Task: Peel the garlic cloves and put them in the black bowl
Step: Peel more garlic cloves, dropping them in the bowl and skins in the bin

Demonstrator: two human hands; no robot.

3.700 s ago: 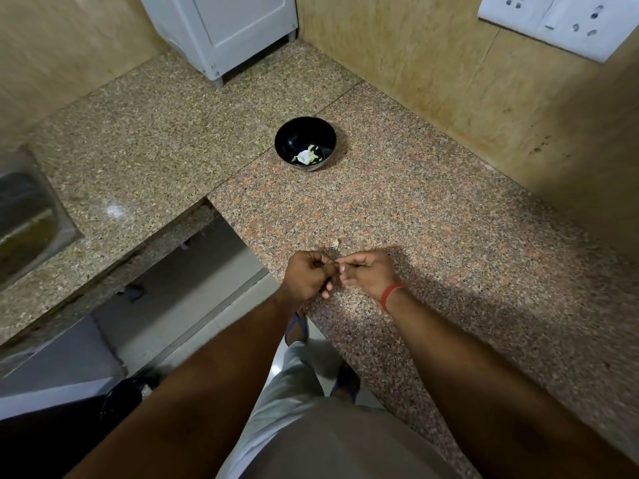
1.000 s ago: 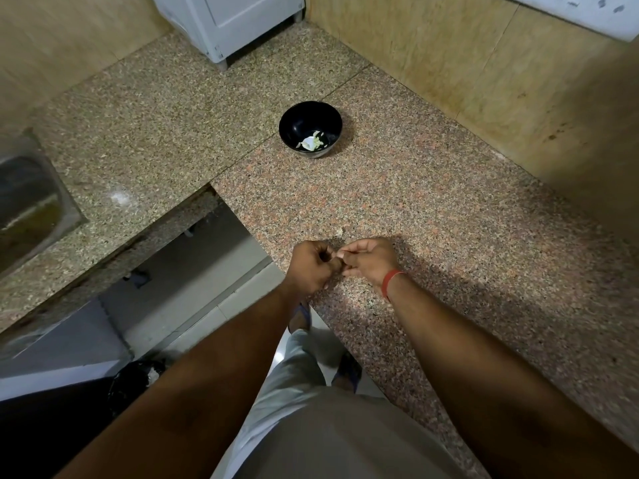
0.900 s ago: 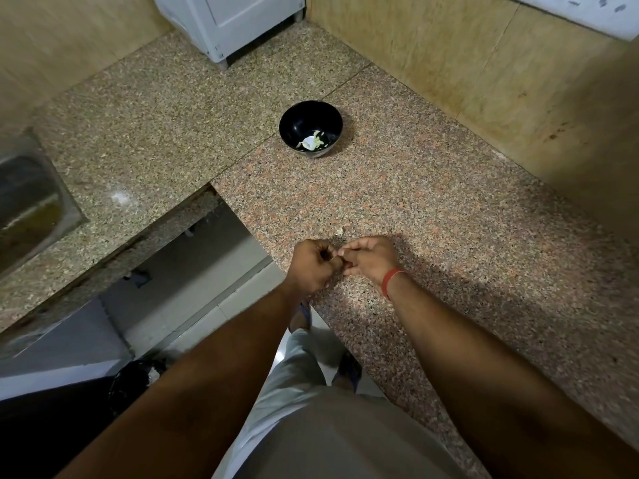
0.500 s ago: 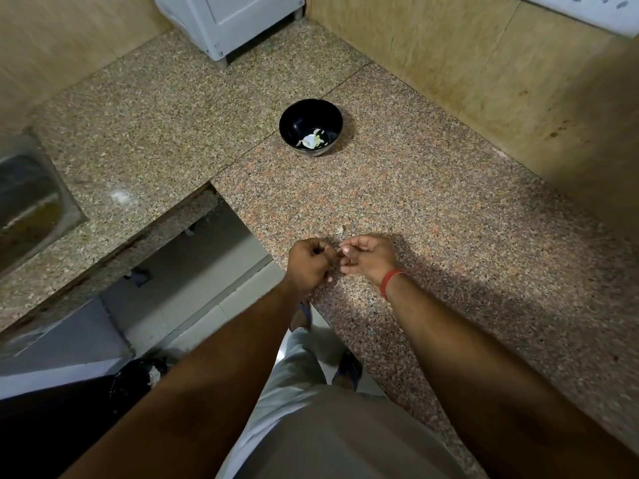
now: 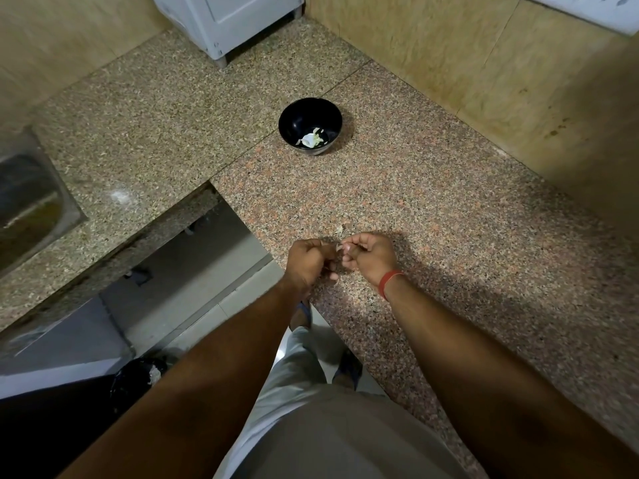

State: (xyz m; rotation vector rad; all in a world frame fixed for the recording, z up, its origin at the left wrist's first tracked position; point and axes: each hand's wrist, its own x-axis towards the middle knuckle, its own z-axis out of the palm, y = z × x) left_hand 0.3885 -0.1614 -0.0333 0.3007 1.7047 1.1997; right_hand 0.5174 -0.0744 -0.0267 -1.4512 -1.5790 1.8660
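Note:
The black bowl (image 5: pixel 310 125) stands on the granite counter (image 5: pixel 432 202) at the back, holding a few pale garlic pieces (image 5: pixel 311 140). Near the counter's front edge my left hand (image 5: pixel 309 261) and my right hand (image 5: pixel 371 255) are held close together, fingers curled. Between their fingertips a small pale garlic clove (image 5: pixel 339 247) shows, mostly hidden; both hands pinch at it. A red band is on my right wrist. A small scrap of garlic skin (image 5: pixel 340 229) lies on the counter just beyond my hands.
A steel sink (image 5: pixel 27 202) is set into the counter at the left. A white appliance (image 5: pixel 224 19) stands in the back corner. Tiled walls run behind and to the right. Below the counter's cut-out edge is the floor, with a dark bin (image 5: pixel 138 378).
My hands stay at the same spot working the clove; their fingertips have drawn slightly apart. The view has shifted a little.

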